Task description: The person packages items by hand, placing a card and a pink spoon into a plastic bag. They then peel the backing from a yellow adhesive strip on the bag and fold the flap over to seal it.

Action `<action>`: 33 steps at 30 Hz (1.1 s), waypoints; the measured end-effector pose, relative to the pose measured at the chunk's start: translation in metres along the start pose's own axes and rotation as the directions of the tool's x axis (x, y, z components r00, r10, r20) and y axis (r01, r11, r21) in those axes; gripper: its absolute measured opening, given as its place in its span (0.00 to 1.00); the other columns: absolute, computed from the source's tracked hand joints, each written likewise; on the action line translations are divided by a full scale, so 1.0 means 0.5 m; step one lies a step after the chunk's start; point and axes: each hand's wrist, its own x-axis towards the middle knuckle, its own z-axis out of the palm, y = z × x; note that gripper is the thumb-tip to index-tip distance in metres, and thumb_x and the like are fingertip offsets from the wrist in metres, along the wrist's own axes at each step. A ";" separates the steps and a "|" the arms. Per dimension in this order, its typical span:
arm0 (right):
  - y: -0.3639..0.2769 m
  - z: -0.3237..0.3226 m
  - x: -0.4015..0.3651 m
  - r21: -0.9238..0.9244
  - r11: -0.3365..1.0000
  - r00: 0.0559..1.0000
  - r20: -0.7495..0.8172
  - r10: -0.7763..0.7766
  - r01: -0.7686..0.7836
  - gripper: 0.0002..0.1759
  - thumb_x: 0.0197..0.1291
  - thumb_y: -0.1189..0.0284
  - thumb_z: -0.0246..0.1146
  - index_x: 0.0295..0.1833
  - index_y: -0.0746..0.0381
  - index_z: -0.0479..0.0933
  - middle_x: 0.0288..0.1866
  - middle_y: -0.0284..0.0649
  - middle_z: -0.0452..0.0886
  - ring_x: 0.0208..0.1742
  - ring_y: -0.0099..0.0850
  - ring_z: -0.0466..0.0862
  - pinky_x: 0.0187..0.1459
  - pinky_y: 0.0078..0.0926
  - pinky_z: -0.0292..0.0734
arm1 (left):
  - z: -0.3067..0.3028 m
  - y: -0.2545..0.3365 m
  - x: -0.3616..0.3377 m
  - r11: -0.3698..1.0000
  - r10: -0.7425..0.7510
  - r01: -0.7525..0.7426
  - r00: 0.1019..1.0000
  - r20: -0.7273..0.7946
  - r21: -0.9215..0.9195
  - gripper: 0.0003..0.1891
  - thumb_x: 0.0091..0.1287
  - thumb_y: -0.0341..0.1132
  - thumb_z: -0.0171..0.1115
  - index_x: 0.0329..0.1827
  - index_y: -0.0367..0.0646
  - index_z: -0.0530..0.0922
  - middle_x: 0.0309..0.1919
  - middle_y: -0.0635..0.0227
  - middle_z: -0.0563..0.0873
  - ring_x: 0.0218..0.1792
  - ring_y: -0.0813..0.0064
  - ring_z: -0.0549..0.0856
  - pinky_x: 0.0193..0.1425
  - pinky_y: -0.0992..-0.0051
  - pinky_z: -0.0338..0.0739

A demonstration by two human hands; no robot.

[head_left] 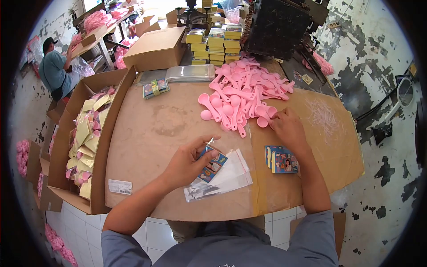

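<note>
My left hand (190,159) is closed on a small blue printed card packet (214,166), above clear plastic bags (227,175) lying on the cardboard-covered table (155,147). My right hand (288,129) has its fingers pinched on a pink spoon (267,116) at the right edge of a large heap of pink spoons (242,86). Just below my right hand lies a small spread of blue printed cards (284,160). Part of the packet is hidden under my left thumb.
On the left stands a long open box (100,178) of cream packets and pink pieces. Behind are a closed carton (153,44), a plastic bag stack (190,73), banded cards (155,88) and card stacks (216,44). A person (55,69) sits far left.
</note>
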 end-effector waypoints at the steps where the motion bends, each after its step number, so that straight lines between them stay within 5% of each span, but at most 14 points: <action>1: 0.014 0.005 0.000 -0.034 0.999 1.000 0.007 0.003 -0.003 0.11 0.66 0.69 0.71 0.47 0.65 0.83 0.47 0.47 0.84 0.50 0.45 0.84 0.52 0.43 0.79 | -0.002 0.002 0.001 1.000 -0.008 0.008 1.000 0.001 -0.015 0.23 0.80 0.29 0.63 0.75 0.36 0.72 0.48 0.63 0.91 0.47 0.82 0.88 0.50 0.78 0.85; 4: 0.026 0.018 0.001 0.010 0.998 0.998 0.001 -0.060 0.060 0.10 0.67 0.70 0.70 0.48 0.66 0.83 0.46 0.46 0.83 0.48 0.43 0.84 0.49 0.41 0.80 | -0.006 -0.003 0.004 0.998 -0.035 0.035 0.999 -0.003 -0.051 0.21 0.79 0.29 0.63 0.73 0.34 0.73 0.47 0.64 0.90 0.47 0.83 0.87 0.49 0.78 0.86; 7: -0.003 0.001 -0.003 0.321 0.941 0.990 0.116 0.077 -0.111 0.10 0.69 0.71 0.69 0.51 0.65 0.84 0.45 0.43 0.84 0.46 0.38 0.85 0.46 0.36 0.80 | -0.008 -0.004 0.004 0.999 0.009 -0.009 1.000 -0.002 -0.052 0.21 0.79 0.29 0.64 0.72 0.34 0.74 0.47 0.64 0.90 0.49 0.82 0.88 0.52 0.78 0.85; 10: -0.076 -0.031 -0.037 0.570 0.817 0.977 0.211 -0.044 -0.086 0.10 0.70 0.73 0.68 0.53 0.65 0.85 0.44 0.41 0.86 0.44 0.32 0.84 0.44 0.31 0.79 | -0.006 -0.016 0.003 0.997 0.024 -0.026 0.999 -0.027 -0.071 0.21 0.78 0.29 0.65 0.72 0.35 0.75 0.48 0.63 0.91 0.50 0.82 0.88 0.54 0.78 0.85; 13: -0.111 -0.031 -0.057 0.657 0.754 0.954 0.232 -0.192 -0.008 0.11 0.69 0.75 0.68 0.55 0.64 0.86 0.44 0.41 0.87 0.43 0.29 0.84 0.44 0.29 0.78 | -0.003 -0.010 0.004 0.999 -0.010 0.010 1.000 0.004 -0.035 0.22 0.78 0.29 0.65 0.73 0.36 0.74 0.49 0.61 0.91 0.50 0.82 0.88 0.54 0.77 0.85; 16: -0.126 -0.035 -0.062 0.767 0.641 0.973 0.172 -0.156 -0.033 0.11 0.68 0.78 0.68 0.54 0.63 0.86 0.43 0.40 0.86 0.43 0.29 0.84 0.43 0.28 0.78 | -0.003 -0.010 0.004 1.000 -0.022 0.022 1.000 0.022 0.007 0.22 0.78 0.29 0.65 0.72 0.37 0.75 0.46 0.64 0.91 0.46 0.84 0.87 0.50 0.79 0.84; 19: -0.123 -0.042 -0.056 0.669 0.726 0.938 0.128 -0.321 0.157 0.12 0.66 0.79 0.67 0.54 0.63 0.86 0.44 0.40 0.85 0.44 0.31 0.85 0.46 0.29 0.79 | -0.002 -0.013 0.005 0.999 -0.051 0.051 0.997 0.050 0.003 0.22 0.78 0.29 0.66 0.72 0.36 0.76 0.48 0.64 0.92 0.48 0.84 0.87 0.52 0.79 0.84; 22: -0.147 -0.056 -0.061 0.664 0.744 0.901 0.276 -0.335 0.074 0.12 0.65 0.80 0.67 0.52 0.63 0.87 0.44 0.40 0.84 0.45 0.32 0.85 0.48 0.31 0.80 | 0.000 -0.020 0.003 0.995 -0.049 0.042 0.995 0.081 0.095 0.21 0.77 0.30 0.68 0.70 0.36 0.79 0.50 0.65 0.92 0.50 0.83 0.88 0.53 0.78 0.85; 26: -0.152 -0.037 -0.062 0.693 0.699 0.872 0.219 -0.438 0.177 0.16 0.69 0.76 0.64 0.62 0.62 0.82 0.58 0.44 0.81 0.60 0.37 0.82 0.60 0.37 0.79 | 0.006 0.007 0.000 0.935 -0.156 0.105 0.979 0.129 0.338 0.20 0.76 0.32 0.69 0.69 0.37 0.81 0.52 0.66 0.92 0.51 0.83 0.88 0.54 0.77 0.85; 28: -0.187 -0.040 -0.061 0.741 0.645 0.891 0.147 -0.430 0.189 0.22 0.74 0.70 0.60 0.70 0.62 0.76 0.68 0.47 0.78 0.71 0.40 0.77 0.69 0.41 0.74 | 0.016 -0.010 -0.004 0.975 -0.052 0.024 0.991 0.124 0.219 0.20 0.76 0.32 0.69 0.68 0.37 0.82 0.51 0.65 0.92 0.50 0.84 0.88 0.53 0.77 0.85; 31: -0.198 -0.021 -0.062 0.849 0.517 0.819 0.220 -0.529 0.106 0.32 0.76 0.62 0.52 0.81 0.63 0.64 0.79 0.49 0.68 0.81 0.44 0.67 0.78 0.46 0.60 | 0.018 0.016 -0.012 0.992 -0.088 0.069 0.978 0.187 0.102 0.19 0.78 0.32 0.66 0.68 0.37 0.81 0.54 0.64 0.91 0.50 0.82 0.87 0.54 0.77 0.84; 33: -0.232 -0.012 -0.083 0.925 0.348 0.757 0.337 -0.561 -0.154 0.34 0.77 0.58 0.49 0.82 0.64 0.62 0.82 0.49 0.66 0.83 0.44 0.65 0.80 0.48 0.55 | 0.015 0.016 -0.013 0.998 -0.060 0.059 0.967 0.248 0.011 0.19 0.79 0.32 0.65 0.69 0.37 0.80 0.55 0.63 0.90 0.50 0.81 0.87 0.55 0.77 0.83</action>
